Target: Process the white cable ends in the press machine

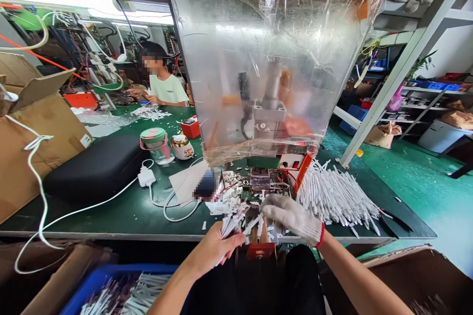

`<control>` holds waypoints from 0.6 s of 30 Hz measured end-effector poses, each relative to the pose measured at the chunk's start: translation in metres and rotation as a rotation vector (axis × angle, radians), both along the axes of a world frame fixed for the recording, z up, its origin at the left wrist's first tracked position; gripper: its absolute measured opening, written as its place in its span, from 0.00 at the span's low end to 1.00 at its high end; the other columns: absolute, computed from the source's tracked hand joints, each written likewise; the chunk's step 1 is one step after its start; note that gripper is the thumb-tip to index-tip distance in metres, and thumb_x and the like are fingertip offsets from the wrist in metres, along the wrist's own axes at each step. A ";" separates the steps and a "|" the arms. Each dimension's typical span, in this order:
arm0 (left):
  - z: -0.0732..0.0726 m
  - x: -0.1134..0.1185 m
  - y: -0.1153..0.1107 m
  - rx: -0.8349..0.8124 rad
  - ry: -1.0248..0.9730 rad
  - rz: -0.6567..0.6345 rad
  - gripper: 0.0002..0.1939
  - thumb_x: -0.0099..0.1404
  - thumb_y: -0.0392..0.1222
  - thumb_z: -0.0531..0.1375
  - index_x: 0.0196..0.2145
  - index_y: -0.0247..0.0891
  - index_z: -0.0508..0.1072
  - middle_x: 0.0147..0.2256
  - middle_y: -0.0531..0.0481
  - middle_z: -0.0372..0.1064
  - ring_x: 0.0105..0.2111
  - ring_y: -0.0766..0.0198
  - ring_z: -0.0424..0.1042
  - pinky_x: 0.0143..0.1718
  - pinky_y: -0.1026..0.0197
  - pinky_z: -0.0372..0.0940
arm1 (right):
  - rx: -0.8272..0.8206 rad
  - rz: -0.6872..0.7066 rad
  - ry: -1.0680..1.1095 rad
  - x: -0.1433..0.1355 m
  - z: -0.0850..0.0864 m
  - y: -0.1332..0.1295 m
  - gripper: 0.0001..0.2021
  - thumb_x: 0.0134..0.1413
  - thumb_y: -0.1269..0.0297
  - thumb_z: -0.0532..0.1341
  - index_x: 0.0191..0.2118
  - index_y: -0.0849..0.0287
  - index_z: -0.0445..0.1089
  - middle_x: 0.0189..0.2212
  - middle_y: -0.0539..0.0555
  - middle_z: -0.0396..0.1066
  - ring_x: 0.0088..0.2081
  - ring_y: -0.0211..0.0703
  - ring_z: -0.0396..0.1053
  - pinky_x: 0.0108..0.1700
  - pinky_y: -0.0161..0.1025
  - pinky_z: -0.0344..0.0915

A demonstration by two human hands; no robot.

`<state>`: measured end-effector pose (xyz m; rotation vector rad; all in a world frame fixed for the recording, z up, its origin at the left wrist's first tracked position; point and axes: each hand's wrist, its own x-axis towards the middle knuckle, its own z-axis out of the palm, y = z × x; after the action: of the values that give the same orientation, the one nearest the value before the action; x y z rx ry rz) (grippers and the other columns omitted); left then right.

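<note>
My bare left hand [216, 248] is closed round a bundle of thin white strips [229, 222], low at the front edge of the bench. My right hand [291, 216], in a white knit glove with a red cuff, is closed with its fingertips at the end of a single white strip [253, 225]. That strip slants between the two hands. Just beyond them is the metal fixture [260, 181] of a small press, with white scraps [231, 192] to its left. Cloudy clear sheeting [266, 49] hangs in front of the press's upper part.
A large pile of white strips [332, 194] lies right of the press, beside black-handled pliers [397, 221]. To the left are a phone [206, 184], white cables, a jar [157, 145] and a black case [98, 167]. A blue bin [111, 269] stands below. Another person [166, 88] sits across.
</note>
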<state>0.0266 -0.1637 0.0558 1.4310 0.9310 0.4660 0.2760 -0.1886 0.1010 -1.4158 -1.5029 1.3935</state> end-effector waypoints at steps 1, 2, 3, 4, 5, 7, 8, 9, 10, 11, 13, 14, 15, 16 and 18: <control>0.003 0.002 0.001 -0.008 0.010 -0.039 0.24 0.57 0.63 0.66 0.28 0.39 0.68 0.16 0.61 0.58 0.15 0.72 0.53 0.16 0.67 0.52 | 0.012 0.045 -0.035 0.001 0.007 -0.006 0.17 0.60 0.48 0.61 0.35 0.60 0.69 0.25 0.49 0.67 0.21 0.32 0.61 0.20 0.29 0.56; 0.007 0.004 0.002 -0.019 0.014 -0.071 0.23 0.57 0.63 0.66 0.29 0.39 0.69 0.16 0.61 0.58 0.15 0.71 0.53 0.16 0.67 0.52 | 0.032 0.064 -0.069 0.001 0.012 -0.012 0.16 0.60 0.51 0.62 0.33 0.60 0.70 0.24 0.49 0.66 0.21 0.32 0.61 0.21 0.29 0.55; 0.010 0.007 0.002 -0.032 0.011 -0.099 0.23 0.56 0.63 0.67 0.30 0.39 0.70 0.15 0.61 0.57 0.15 0.71 0.52 0.16 0.67 0.51 | 0.049 0.066 -0.094 0.001 0.016 -0.018 0.15 0.60 0.52 0.61 0.31 0.60 0.69 0.22 0.49 0.65 0.21 0.32 0.60 0.22 0.29 0.54; 0.013 0.010 0.002 -0.049 0.001 -0.126 0.23 0.56 0.63 0.67 0.30 0.39 0.70 0.15 0.61 0.56 0.14 0.72 0.51 0.15 0.67 0.49 | 0.058 0.059 -0.105 0.000 0.017 -0.024 0.16 0.61 0.52 0.61 0.29 0.60 0.68 0.21 0.49 0.64 0.21 0.32 0.60 0.21 0.29 0.54; 0.016 0.013 0.002 -0.071 -0.015 -0.154 0.23 0.56 0.63 0.67 0.31 0.39 0.71 0.14 0.61 0.56 0.13 0.72 0.50 0.14 0.67 0.47 | 0.054 0.055 -0.103 0.000 0.017 -0.030 0.16 0.62 0.52 0.60 0.29 0.59 0.68 0.21 0.49 0.65 0.20 0.32 0.60 0.21 0.29 0.53; 0.021 0.019 0.000 -0.127 -0.051 -0.214 0.24 0.55 0.64 0.68 0.30 0.39 0.72 0.13 0.62 0.55 0.12 0.73 0.48 0.14 0.66 0.43 | 0.003 0.054 -0.060 0.001 0.014 -0.041 0.16 0.62 0.53 0.59 0.30 0.59 0.68 0.21 0.48 0.66 0.19 0.31 0.60 0.20 0.29 0.53; 0.022 0.020 0.000 -0.157 -0.066 -0.238 0.24 0.54 0.64 0.68 0.30 0.40 0.72 0.13 0.62 0.55 0.11 0.73 0.47 0.14 0.66 0.42 | -0.035 0.054 -0.029 0.004 0.012 -0.046 0.15 0.62 0.53 0.59 0.30 0.59 0.68 0.21 0.48 0.67 0.18 0.31 0.60 0.19 0.29 0.53; 0.023 0.020 0.001 -0.188 -0.077 -0.255 0.24 0.54 0.64 0.69 0.30 0.40 0.72 0.13 0.62 0.55 0.11 0.74 0.47 0.14 0.66 0.42 | -0.060 0.041 -0.003 0.010 0.010 -0.049 0.14 0.61 0.54 0.59 0.31 0.59 0.68 0.22 0.48 0.67 0.18 0.31 0.59 0.19 0.29 0.52; 0.024 0.018 0.002 -0.216 -0.088 -0.263 0.24 0.53 0.63 0.70 0.29 0.40 0.72 0.12 0.62 0.54 0.11 0.74 0.47 0.14 0.66 0.42 | -0.070 0.001 0.018 0.019 0.008 -0.051 0.14 0.61 0.54 0.59 0.31 0.59 0.67 0.21 0.47 0.66 0.17 0.31 0.58 0.18 0.29 0.52; 0.023 0.014 0.004 -0.239 -0.103 -0.256 0.23 0.53 0.62 0.71 0.29 0.40 0.72 0.12 0.63 0.53 0.11 0.74 0.46 0.14 0.67 0.42 | -0.060 -0.069 0.035 0.033 0.007 -0.051 0.14 0.60 0.53 0.59 0.31 0.59 0.67 0.21 0.47 0.65 0.17 0.31 0.57 0.18 0.29 0.52; 0.019 0.002 0.011 -0.270 -0.156 -0.160 0.22 0.54 0.61 0.71 0.29 0.39 0.72 0.11 0.63 0.52 0.11 0.75 0.46 0.16 0.67 0.42 | -0.003 -0.300 0.037 0.073 0.004 -0.048 0.14 0.60 0.51 0.59 0.31 0.58 0.65 0.21 0.46 0.65 0.17 0.32 0.57 0.18 0.31 0.54; 0.017 -0.004 0.015 -0.284 -0.189 -0.075 0.22 0.55 0.60 0.71 0.30 0.38 0.73 0.13 0.62 0.54 0.12 0.75 0.47 0.16 0.68 0.43 | 0.050 -0.440 0.011 0.096 0.002 -0.044 0.14 0.60 0.52 0.59 0.32 0.58 0.65 0.22 0.47 0.65 0.18 0.33 0.60 0.20 0.32 0.56; 0.013 -0.009 0.019 -0.301 -0.223 0.021 0.21 0.55 0.59 0.71 0.32 0.38 0.73 0.14 0.61 0.57 0.13 0.75 0.48 0.17 0.68 0.44 | 0.075 -0.558 -0.043 0.120 -0.001 -0.040 0.13 0.60 0.53 0.58 0.33 0.59 0.66 0.25 0.49 0.68 0.20 0.34 0.62 0.22 0.33 0.58; 0.010 -0.012 0.022 -0.317 -0.254 0.112 0.21 0.55 0.58 0.71 0.34 0.39 0.73 0.17 0.60 0.60 0.14 0.74 0.50 0.18 0.68 0.46 | 0.026 -0.647 -0.137 0.142 -0.005 -0.034 0.11 0.59 0.55 0.58 0.35 0.59 0.67 0.27 0.50 0.70 0.20 0.34 0.63 0.22 0.33 0.57; 0.002 -0.008 0.025 -0.334 -0.285 0.227 0.22 0.52 0.57 0.73 0.32 0.39 0.72 0.18 0.60 0.61 0.15 0.73 0.51 0.18 0.68 0.48 | 0.037 -0.697 -0.374 0.175 -0.015 -0.022 0.09 0.55 0.59 0.61 0.32 0.60 0.69 0.22 0.49 0.68 0.19 0.33 0.60 0.23 0.34 0.50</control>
<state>0.0182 -0.1386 0.0573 0.9336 0.8936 0.6325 0.4513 -0.2110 0.0856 -1.9962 -1.0527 0.6949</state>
